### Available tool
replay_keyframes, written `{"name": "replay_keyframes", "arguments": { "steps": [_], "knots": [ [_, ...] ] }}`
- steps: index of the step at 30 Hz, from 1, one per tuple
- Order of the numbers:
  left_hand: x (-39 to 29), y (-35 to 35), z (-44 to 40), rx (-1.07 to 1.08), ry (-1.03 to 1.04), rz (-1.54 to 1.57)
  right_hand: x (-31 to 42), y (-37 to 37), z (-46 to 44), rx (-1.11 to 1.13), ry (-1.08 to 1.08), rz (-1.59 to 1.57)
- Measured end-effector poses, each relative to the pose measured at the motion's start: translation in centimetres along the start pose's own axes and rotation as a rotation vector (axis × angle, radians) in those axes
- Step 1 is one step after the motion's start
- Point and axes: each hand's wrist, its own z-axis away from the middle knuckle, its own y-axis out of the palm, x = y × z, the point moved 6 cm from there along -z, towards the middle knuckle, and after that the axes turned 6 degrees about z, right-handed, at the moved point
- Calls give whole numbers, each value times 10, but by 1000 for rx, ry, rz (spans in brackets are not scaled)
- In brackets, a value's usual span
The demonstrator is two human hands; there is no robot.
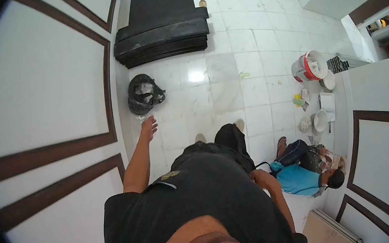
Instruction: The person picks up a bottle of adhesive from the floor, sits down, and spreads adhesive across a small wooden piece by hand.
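Observation:
My left hand [148, 127] hangs beside the left wall with nothing in it, its fingers loosely apart. Just beyond it on the floor lies a black plastic bag [144, 94], its top open on something pale; hand and bag look apart. Close against my right hip, my right hand [261, 177] is curled by my dark clothing. What its fingers hold, if anything, is hidden. A thin black cord [263, 163] loops out close to that hand; I cannot tell whether the two touch.
Black sheets [162, 43] are stacked along the left wall. To my right, a person in a blue shirt [299, 179] sits on the tiled floor [226, 94]. Beyond them stand a red-and-white bucket [301, 71] and a white bowl [320, 120]. Boards [329, 242] lean behind the person.

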Motion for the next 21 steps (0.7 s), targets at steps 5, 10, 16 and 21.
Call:
{"name": "replay_keyframes", "arguments": {
  "steps": [5,10,16,21],
  "knots": [
    [-49,99,-26,74,-36,-147,-19,-62,-31,-5,-158,-111],
    [-37,176,-32,87,-89,-144,-67,-194,-41,65,-190,-141],
    [-6,178,1,-66,-277,-97,-91,-292,-54,-53,-244,-131],
    [2,202,1,-193,-336,89,-126,-344,-101,6,-24,-69]
  ]
}}
